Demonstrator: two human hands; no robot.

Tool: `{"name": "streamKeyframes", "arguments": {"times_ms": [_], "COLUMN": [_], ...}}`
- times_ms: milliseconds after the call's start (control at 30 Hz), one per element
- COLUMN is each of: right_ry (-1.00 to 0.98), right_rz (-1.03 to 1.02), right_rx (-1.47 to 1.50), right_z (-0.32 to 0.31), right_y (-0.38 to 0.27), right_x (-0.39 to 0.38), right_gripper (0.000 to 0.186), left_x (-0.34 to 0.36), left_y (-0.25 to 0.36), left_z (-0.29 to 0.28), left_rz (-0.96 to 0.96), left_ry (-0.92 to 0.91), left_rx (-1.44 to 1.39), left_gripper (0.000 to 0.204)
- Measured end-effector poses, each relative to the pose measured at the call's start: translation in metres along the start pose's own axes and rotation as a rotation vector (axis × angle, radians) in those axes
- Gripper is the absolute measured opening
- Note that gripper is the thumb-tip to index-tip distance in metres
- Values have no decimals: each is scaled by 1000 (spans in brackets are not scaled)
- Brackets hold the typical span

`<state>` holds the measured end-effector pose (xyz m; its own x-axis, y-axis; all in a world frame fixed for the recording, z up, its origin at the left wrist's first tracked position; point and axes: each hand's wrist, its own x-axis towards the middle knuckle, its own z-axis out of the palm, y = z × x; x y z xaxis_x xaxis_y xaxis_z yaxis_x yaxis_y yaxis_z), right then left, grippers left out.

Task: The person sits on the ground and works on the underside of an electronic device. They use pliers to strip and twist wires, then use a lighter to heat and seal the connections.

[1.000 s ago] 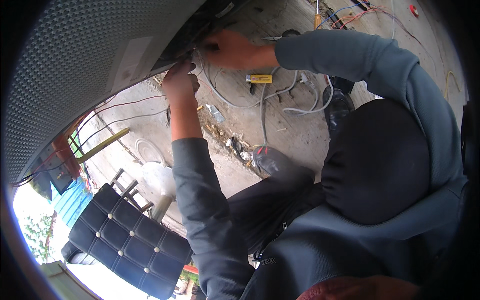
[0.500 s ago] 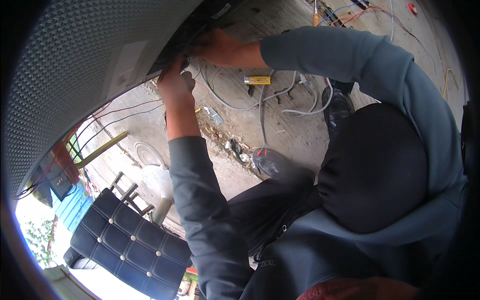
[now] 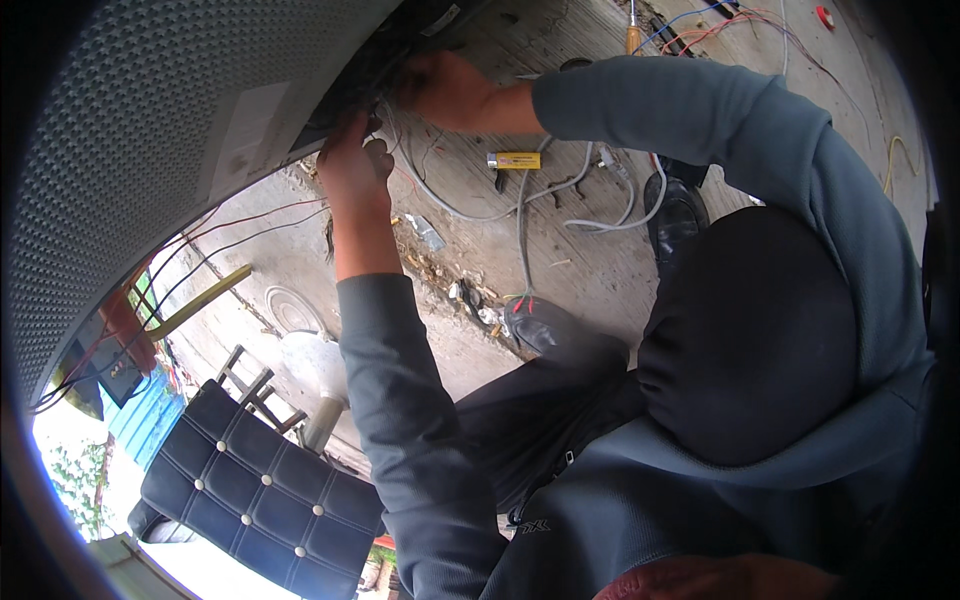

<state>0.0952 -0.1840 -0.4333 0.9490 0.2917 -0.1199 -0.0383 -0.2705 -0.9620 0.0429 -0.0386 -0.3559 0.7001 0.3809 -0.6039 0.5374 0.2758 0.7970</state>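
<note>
A big grey-black cabinet (image 3: 150,120) with a dimpled, mesh-like face leans in from the upper left. At its dark lower edge (image 3: 370,80), both my hands are at work close together. My left hand (image 3: 352,170) is closed, its fingers curled against that edge; what they grip is hidden in shadow. Just to its right, my right hand (image 3: 445,90) is bent in toward the same dark spot. Its fingertips are blurred and partly lost in the shadow, so what they touch cannot be made out.
Grey cable (image 3: 470,215) loops over the rough floor beside a yellow tube (image 3: 515,160). A wooden-handled tool (image 3: 633,40) and coloured wires (image 3: 720,30) lie farther off. A black tufted seat (image 3: 260,490) stands lower left. My shoes (image 3: 678,215) rest near the cable.
My right hand has drawn slightly to the right and up, a little away from my left hand. My left hand stays at the cabinet's edge.
</note>
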Motion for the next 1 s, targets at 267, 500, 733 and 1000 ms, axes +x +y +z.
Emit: {"name": "streamKeyframes", "arguments": {"times_ms": [267, 500, 733, 1000], "right_ry": [-51, 15, 24, 12], "right_rz": [20, -225, -311, -380], "right_rx": [-87, -117, -291, -348], "right_z": [-10, -15, -20, -24], "right_y": [-8, -14, -21, -20], "right_x": [-7, -6, -3, 3], "right_gripper": [24, 28, 24, 23], "left_x": [6, 9, 16, 19], "left_y": [1, -2, -2, -2], "left_z": [7, 11, 15, 20], "left_rz": [-40, -9, 0, 29], "left_ry": [40, 87, 72, 59], "left_rx": [107, 84, 105, 101], "left_gripper": [13, 16, 14, 13]}}
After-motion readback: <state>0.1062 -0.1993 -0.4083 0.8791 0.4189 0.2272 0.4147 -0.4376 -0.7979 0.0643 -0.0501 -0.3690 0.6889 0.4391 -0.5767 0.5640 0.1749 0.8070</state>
